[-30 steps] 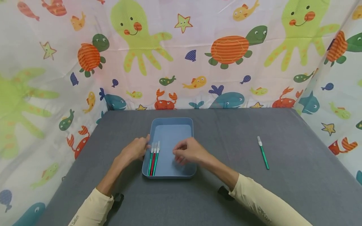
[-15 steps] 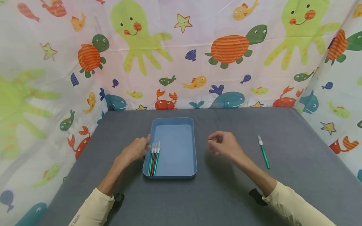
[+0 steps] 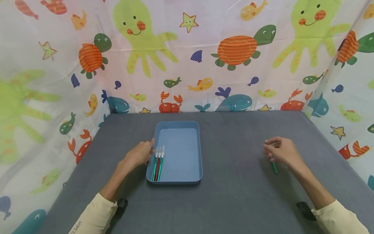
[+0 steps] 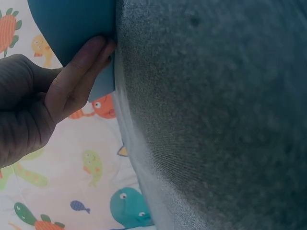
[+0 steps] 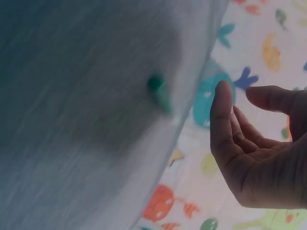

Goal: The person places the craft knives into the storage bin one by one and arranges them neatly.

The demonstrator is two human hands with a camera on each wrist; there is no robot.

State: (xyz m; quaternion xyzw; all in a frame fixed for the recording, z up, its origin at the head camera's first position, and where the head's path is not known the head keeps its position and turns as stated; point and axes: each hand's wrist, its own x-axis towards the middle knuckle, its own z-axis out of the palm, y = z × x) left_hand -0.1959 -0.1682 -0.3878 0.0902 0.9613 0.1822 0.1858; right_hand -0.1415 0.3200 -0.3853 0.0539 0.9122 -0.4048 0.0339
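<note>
My left hand (image 3: 141, 152) holds the left wall of a blue rectangular tray (image 3: 181, 182), its fingers against the outer side in the left wrist view. Inside the tray, along its left wall, craft knives with green and red barrels (image 3: 158, 167) and translucent caps lie side by side. Over at the right, my right hand (image 3: 281, 150) hovers above another green craft knife (image 3: 275, 168), covering most of it in the head view. Thumb and fingers stand apart in the right wrist view, where the green craft knife (image 5: 160, 96) lies blurred on the table beyond them.
A grey cloth (image 3: 228, 195) covers the table under the tray and the loose knife. Behind and at both sides hangs a white curtain (image 3: 187, 68) printed with sea animals.
My right hand has moved from over the tray rightward to above the loose green craft knife. The left hand has stayed at the tray, and the knives inside lie as before.
</note>
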